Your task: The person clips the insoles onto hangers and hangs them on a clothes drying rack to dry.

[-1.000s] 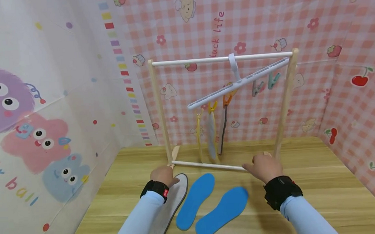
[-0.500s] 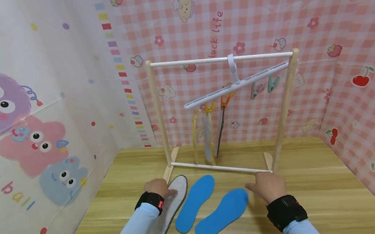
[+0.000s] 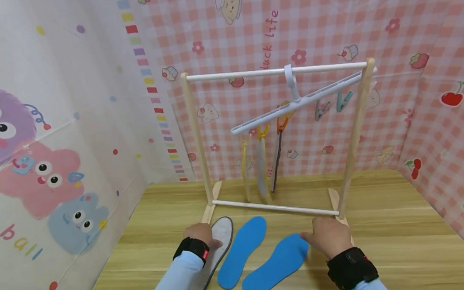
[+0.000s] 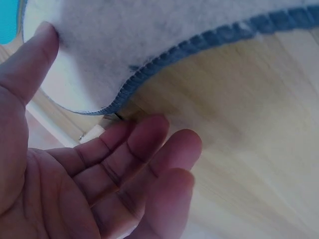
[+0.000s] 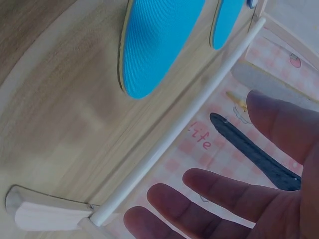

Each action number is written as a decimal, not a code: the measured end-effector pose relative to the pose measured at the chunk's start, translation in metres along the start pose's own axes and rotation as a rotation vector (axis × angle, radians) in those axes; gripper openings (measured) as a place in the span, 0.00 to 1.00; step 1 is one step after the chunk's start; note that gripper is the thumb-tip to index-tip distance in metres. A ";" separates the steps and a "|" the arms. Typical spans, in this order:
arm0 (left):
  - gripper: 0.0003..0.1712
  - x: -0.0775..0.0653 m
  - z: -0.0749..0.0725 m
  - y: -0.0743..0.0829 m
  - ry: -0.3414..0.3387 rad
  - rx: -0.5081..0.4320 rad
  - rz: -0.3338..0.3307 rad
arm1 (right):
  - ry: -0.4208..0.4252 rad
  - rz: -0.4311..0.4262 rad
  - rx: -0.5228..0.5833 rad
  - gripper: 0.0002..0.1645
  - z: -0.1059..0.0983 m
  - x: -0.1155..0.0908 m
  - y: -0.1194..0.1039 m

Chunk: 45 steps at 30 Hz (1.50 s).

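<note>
My left hand (image 3: 200, 235) is beside a grey felt insole (image 3: 222, 229) with a dark stitched edge. Its thumb lies over the insole, though touch cannot be told; the other fingers (image 4: 182, 149) bend loosely, holding nothing. My right hand (image 3: 333, 235) hovers with relaxed fingers by the right foot of a wooden drying rack (image 3: 354, 151), partly hiding that foot. Two blue insoles, one left (image 3: 242, 251) and one right (image 3: 277, 268), lie flat between the hands. From the rack's top bar hangs a tilted white hanger (image 3: 270, 116), with several clothespins, some gripping thin hanging insoles (image 3: 262, 165).
The rack's white lower bar (image 3: 275, 207) runs low across the wood-grain table (image 3: 405, 241). Its left foot (image 3: 208, 214) reaches forward near my left hand. A pink checked cloth (image 3: 225, 39) stands behind, and a white cartoon-printed cloth (image 3: 98, 171) on the left.
Both hands have drawn back toward me from the rack's base, the right one farther. The hanger sways slightly; the insoles on the table stay put.
</note>
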<state>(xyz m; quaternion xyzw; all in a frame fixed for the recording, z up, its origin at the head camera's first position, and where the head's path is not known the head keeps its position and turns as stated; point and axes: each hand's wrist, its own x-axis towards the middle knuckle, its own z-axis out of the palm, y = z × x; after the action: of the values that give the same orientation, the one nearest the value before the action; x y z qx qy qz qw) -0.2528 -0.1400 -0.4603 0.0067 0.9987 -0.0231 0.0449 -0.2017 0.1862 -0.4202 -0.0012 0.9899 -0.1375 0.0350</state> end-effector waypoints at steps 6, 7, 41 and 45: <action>0.29 0.010 0.007 0.004 -0.039 0.066 0.015 | 0.011 0.017 0.015 0.24 0.003 -0.001 -0.001; 0.29 0.011 0.007 0.004 -0.044 0.066 0.013 | 0.007 0.021 0.016 0.25 0.004 -0.001 -0.002; 0.28 0.017 0.016 -0.004 0.016 -0.103 -0.010 | -0.024 0.023 0.008 0.26 0.012 -0.004 -0.002; 0.28 0.016 0.016 -0.005 0.023 -0.116 -0.012 | -0.037 0.032 0.009 0.28 0.012 -0.004 -0.003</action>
<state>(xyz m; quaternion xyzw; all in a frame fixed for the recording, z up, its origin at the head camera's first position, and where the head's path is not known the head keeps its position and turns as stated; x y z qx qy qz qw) -0.2674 -0.1451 -0.4775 -0.0016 0.9988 0.0346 0.0338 -0.1974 0.1805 -0.4303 0.0122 0.9884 -0.1412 0.0553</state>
